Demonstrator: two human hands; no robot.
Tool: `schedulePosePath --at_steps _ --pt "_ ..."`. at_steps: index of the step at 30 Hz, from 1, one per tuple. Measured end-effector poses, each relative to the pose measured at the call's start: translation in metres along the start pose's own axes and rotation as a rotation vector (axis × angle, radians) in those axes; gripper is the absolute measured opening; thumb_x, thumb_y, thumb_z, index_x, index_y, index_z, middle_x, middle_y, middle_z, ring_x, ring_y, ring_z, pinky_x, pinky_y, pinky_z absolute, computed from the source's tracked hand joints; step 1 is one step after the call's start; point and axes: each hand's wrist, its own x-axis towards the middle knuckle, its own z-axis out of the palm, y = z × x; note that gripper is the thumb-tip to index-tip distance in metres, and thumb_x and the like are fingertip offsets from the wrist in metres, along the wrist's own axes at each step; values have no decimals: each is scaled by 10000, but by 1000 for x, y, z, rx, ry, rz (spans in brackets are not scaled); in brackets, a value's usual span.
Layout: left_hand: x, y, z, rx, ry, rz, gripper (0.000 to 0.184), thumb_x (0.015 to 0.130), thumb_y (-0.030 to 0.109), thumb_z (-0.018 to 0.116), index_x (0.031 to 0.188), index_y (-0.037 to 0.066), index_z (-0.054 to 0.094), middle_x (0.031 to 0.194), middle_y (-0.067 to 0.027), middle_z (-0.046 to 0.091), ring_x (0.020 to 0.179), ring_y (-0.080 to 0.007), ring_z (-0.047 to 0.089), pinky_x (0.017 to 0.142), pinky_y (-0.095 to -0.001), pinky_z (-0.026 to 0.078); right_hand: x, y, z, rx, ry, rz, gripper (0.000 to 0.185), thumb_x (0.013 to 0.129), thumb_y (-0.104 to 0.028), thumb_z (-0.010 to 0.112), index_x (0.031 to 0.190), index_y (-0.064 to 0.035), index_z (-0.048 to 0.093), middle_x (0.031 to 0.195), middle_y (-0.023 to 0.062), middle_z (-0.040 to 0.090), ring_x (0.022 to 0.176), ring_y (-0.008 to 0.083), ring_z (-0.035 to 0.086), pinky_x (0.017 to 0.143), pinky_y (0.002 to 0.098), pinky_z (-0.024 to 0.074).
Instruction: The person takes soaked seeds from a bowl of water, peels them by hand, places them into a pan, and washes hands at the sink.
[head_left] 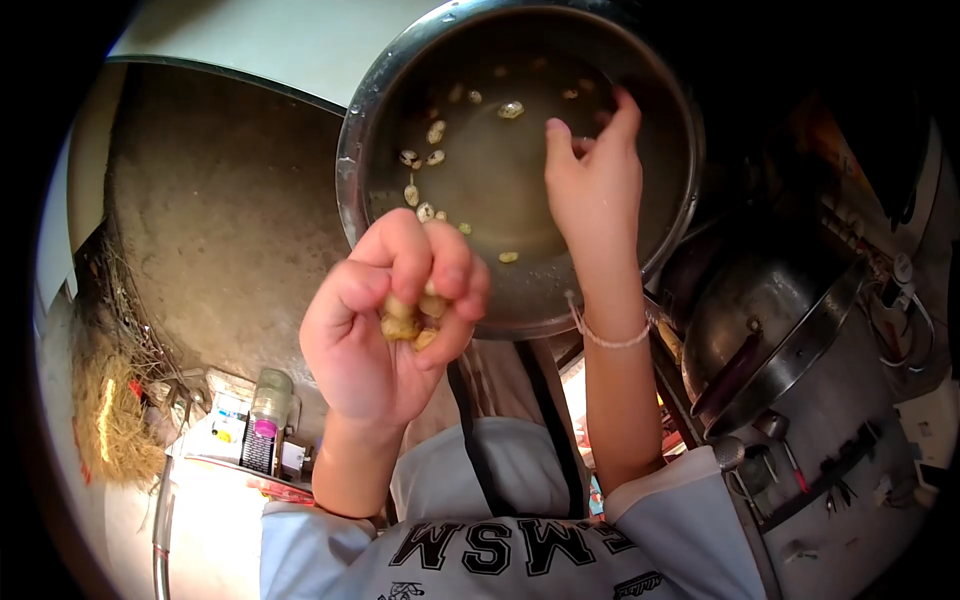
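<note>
My left hand point(392, 315) is turned palm up, its fingers curled around several pale yellow bean-like pieces point(402, 326). It is in front of the near left rim of a large metal basin point(352, 160). Murky water point(505, 175) lies in the basin. More oval pieces, some with dark specks, are in the water, mostly along the left side, such as a speckled piece point(511, 110) near the top. Over the basin's right part is my right hand point(598, 185), thumb and forefinger apart with nothing seen between them. Its other fingers are partly hidden.
At the right a big metal bowl point(770, 320) leans near utensils, including a ladle point(772, 425). A glass jar point(271, 398) stands among small items at lower left. Dry straw point(125, 420) and twigs lie farther left. A white surface point(250, 45) meets the basin's upper left.
</note>
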Motion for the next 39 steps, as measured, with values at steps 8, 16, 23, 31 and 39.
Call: schedulePosePath --at_steps 8,16,23,31,39 --pt "0 -3 -5 -90 80 -33 241 847 203 329 695 34 412 658 -94 423 564 -129 392 347 -165 241 30 15 25 337 -185 -19 267 742 -102 543 944 70 511 752 117 570 650 195 566 604 277 454" --pt "3 2 20 734 302 288 154 809 64 504 955 18 485 493 45 438 406 3 333 384 -130 219 -5 -32 -31 1185 -644 235 241 814 -34 402 1012 56 505 775 47 545 634 65 499 554 167 410" --pt "8 6 35 1153 185 528 349 692 -10 612 1030 -18 526 595 58 476 455 38 291 408 -111 178 -33 -53 -57 1169 -762 132 242 812 -28 435 1034 48 493 820 9 506 692 46 444 610 159 375" --pt "7 1 37 1251 192 666 319 646 -53 632 957 -24 568 702 14 560 475 33 305 423 -103 199 -34 -46 -60 1244 -867 138 267 786 14 386 1026 54 494 906 33 468 779 57 419 637 157 337" --pt "8 5 32 1399 76 727 292 615 -72 647 897 -29 589 727 -26 588 484 22 378 420 -101 249 -33 -48 -57 1202 -918 148 296 865 -221 400 992 24 507 761 -24 438 652 26 358 556 148 294"
